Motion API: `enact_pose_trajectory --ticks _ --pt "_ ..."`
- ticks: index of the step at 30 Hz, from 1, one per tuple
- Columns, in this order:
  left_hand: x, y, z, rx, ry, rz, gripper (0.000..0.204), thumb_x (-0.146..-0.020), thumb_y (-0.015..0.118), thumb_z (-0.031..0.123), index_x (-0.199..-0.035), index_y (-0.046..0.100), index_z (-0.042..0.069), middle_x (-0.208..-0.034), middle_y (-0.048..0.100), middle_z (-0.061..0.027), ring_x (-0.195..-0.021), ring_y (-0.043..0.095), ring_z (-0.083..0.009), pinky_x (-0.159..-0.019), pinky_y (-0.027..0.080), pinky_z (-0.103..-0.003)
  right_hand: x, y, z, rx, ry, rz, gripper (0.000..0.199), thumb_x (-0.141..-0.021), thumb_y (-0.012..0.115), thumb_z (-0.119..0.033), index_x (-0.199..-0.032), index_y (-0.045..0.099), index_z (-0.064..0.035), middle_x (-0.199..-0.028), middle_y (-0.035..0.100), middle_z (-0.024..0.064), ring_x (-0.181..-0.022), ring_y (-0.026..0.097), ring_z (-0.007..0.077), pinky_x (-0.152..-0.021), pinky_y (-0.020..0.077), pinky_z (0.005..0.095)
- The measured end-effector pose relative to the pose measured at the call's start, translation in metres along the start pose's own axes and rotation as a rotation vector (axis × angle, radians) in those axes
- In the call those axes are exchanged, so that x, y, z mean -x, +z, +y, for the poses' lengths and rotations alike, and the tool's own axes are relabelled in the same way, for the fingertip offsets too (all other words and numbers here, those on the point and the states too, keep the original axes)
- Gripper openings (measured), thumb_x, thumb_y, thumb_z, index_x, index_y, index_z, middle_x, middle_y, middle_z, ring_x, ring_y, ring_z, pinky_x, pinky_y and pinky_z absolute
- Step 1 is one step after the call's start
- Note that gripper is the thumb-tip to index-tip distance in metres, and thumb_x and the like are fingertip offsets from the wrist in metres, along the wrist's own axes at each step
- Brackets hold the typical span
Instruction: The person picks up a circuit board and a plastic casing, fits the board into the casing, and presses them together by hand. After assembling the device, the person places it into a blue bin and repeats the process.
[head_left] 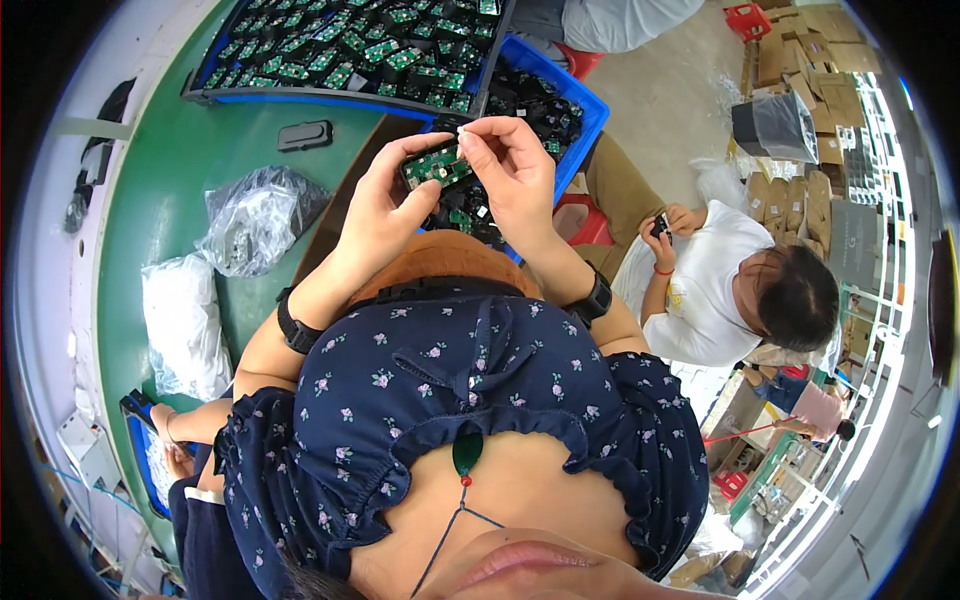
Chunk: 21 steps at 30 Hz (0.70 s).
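Note:
My left hand [385, 205] is closed round a black housing with a green circuit board [432, 172] in it, thumb along the near edge. At the board's right end, my right hand [518, 180] pinches a small white piece [461, 138] between thumb and forefinger. What that piece is I cannot make out. Both hands meet over a blue bin [592, 112] heaped with dark housings and boards. Beyond them, a large dark tray [330, 98] carries many rows of black housings with green boards.
On the green table [150, 220] lie a dark oblong case [305, 135], a clear plastic bag [262, 222] and a white bagged bundle [187, 325]. A co-worker in white [715, 290] handles a small black part at the right. Another person's hand [165, 425] is at lower left.

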<state>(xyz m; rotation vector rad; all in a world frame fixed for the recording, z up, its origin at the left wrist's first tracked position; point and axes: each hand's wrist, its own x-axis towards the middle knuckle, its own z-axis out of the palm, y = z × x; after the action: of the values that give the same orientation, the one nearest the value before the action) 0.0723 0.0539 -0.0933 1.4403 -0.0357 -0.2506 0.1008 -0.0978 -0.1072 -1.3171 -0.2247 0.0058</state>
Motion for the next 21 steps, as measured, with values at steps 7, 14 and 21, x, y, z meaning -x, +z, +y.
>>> enact_pose_trajectory --ticks 7,14,21 --pt "0.001 -0.003 -0.001 -0.085 0.119 0.063 0.040 -0.080 0.052 -0.003 -0.119 0.050 0.004 -0.103 0.046 -0.0035 -0.087 0.049 -0.0070 -0.071 0.043 -0.020 -0.007 -0.003 0.001 0.306 -0.130 0.015 0.009 -0.087 0.058 -0.008 -0.092 0.058 -0.0003 -0.091 0.052 0.0006 -0.077 0.052 0.0058 -0.069 0.0419 0.0191" --pt "0.000 -0.002 -0.001 -0.110 0.135 0.089 0.040 -0.079 0.053 -0.002 -0.118 0.051 0.004 -0.099 0.045 -0.0038 -0.084 0.048 -0.0082 -0.072 0.043 -0.021 -0.006 -0.005 -0.005 0.287 -0.076 -0.059 0.007 -0.086 0.058 -0.009 -0.085 0.057 -0.0018 -0.083 0.052 -0.0006 -0.070 0.047 0.0038 -0.062 0.0379 0.0186" --pt "-0.007 -0.007 -0.009 -0.464 0.465 0.198 0.041 -0.073 0.056 0.000 -0.113 0.055 0.005 -0.090 0.048 -0.0087 -0.075 0.050 -0.0172 -0.064 0.043 -0.024 -0.006 -0.007 -0.013 0.604 -0.270 -0.176 0.007 -0.078 0.063 -0.004 -0.080 0.057 -0.0024 -0.077 0.053 0.0005 -0.063 0.047 0.0072 -0.056 0.0391 0.0209"
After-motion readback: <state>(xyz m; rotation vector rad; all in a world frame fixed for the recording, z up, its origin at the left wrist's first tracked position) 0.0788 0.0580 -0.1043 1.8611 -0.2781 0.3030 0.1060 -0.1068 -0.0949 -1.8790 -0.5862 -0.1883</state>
